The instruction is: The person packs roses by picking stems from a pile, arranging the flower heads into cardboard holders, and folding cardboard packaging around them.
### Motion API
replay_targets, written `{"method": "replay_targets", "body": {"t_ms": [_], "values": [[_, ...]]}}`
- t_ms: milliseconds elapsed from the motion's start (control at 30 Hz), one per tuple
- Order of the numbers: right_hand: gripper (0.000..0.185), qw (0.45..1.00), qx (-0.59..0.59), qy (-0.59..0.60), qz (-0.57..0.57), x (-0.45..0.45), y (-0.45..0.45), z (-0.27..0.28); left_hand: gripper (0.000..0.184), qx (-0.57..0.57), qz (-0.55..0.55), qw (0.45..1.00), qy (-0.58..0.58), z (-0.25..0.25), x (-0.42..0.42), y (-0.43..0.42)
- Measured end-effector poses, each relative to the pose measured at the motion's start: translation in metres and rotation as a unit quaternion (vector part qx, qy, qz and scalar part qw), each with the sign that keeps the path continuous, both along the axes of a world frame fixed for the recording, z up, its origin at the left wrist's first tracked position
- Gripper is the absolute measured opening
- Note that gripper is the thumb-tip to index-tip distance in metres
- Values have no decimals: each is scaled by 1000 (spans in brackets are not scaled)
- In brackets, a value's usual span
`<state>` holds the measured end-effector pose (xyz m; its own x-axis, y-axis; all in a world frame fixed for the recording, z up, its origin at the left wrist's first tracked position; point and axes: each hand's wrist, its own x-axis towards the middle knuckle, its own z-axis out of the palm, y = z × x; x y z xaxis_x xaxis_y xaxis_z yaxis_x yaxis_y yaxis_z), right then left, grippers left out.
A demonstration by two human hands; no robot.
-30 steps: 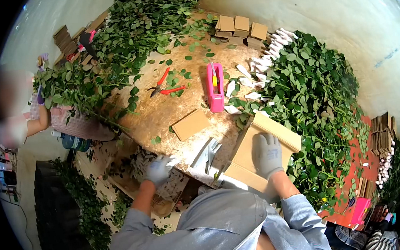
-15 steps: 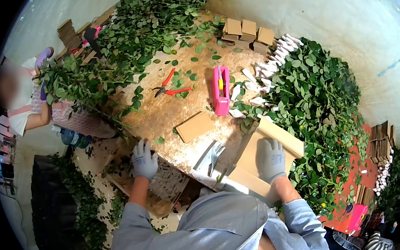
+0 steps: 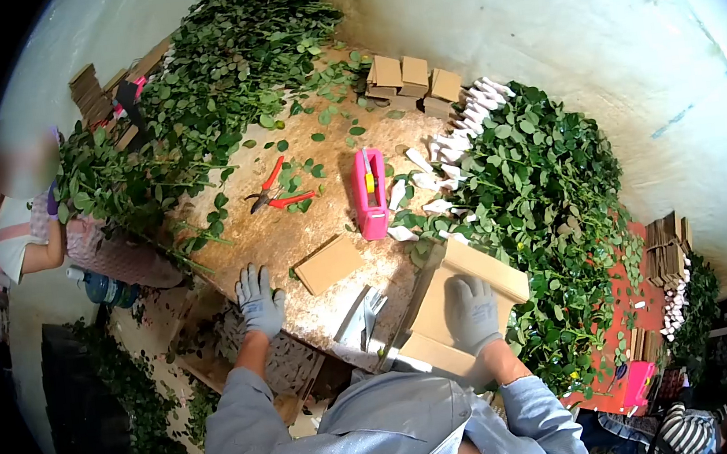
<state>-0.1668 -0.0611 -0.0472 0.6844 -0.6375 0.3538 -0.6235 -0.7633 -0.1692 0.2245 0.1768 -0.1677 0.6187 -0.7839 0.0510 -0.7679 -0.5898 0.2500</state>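
Note:
My left hand (image 3: pixel 261 303), in a grey-white glove, has its fingers spread over the near left edge of the table, left of a small stack of cardboard pieces (image 3: pixel 329 265). My gloved right hand (image 3: pixel 476 313) lies flat on a folded cardboard sheet (image 3: pixel 432 330) with raised sides, near my body. Between the hands, a silver stapler-like tool (image 3: pixel 361 318) rests at the table edge. Farther in stand a pink tape dispenser (image 3: pixel 370 200) and red-handled pruning shears (image 3: pixel 276 199), which lie with their handles apart.
Leafy stems cover the right side (image 3: pixel 544 172) and the far left (image 3: pixel 230 55); white-wrapped ends (image 3: pixel 479 104) line the right pile. Cardboard stacks (image 3: pixel 401 74) stand at the back. A co-worker (image 3: pixel 36 235) holds stems at left. Below my left hand is a crate (image 3: pixel 204 354) with leaf scraps.
The view has swung, so the table things appear farther left and lower. My left hand has gone from over the crate onto the table edge. My right hand stays on the cardboard sheet.

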Motion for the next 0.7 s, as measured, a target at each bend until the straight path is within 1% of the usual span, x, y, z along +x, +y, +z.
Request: {"method": "replay_targets", "body": {"t_ms": [33, 100, 133, 167, 233, 267, 300, 367, 433, 500, 533, 667, 700], "values": [[46, 997, 67, 40, -1, -6, -2, -7, 72, -5, -5, 1000, 2, -3, 2, 3], [41, 997, 62, 39, -12, -4, 2, 3, 70, -31, -12, 999, -30, -1, 5, 0], [39, 997, 62, 34, -12, 1, 5, 15, 68, -41, -8, 999, -31, 15, 2, -1], [39, 998, 58, 37, -10, -2, 4, 9, 66, -54, -10, 998, -32, 29, 1, -4], [43, 997, 75, 25, -16, -4, 1, -5, 62, -90, 0, 994, -59, 12, 9, 2], [43, 995, 80, 48, -19, -4, 4, 5, 59, -90, 2, 992, -87, 1, 11, 8], [41, 998, 62, 28, -17, -3, 4, 6, 56, -91, 6, 989, -115, -7, 11, 11], [39, 996, 83, 17, -32, 0, 8, 16, 47, -67, 13, 989, -134, -9, 10, 13], [37, 997, 69, 23, -32, -3, 9, 12, 41, -39, 10, 993, -107, 9, -2, 11], [38, 997, 75, 17, -32, -3, 10, 17, 37, -11, 10, 995, -101, 14, -6, 11], [38, 997, 75, 12, -30, -3, 10, 15, 35, -2, 11, 993, -119, 11, -7, 12], [37, 996, 84, 9, -30, -4, 10, 8, 28, -15, -39, 986, -160, -10, 8, 15], [37, 997, 76, -2, -26, -5, 10, 7, 31, 24, -34, 989, -139, -12, 12, 13]]}}
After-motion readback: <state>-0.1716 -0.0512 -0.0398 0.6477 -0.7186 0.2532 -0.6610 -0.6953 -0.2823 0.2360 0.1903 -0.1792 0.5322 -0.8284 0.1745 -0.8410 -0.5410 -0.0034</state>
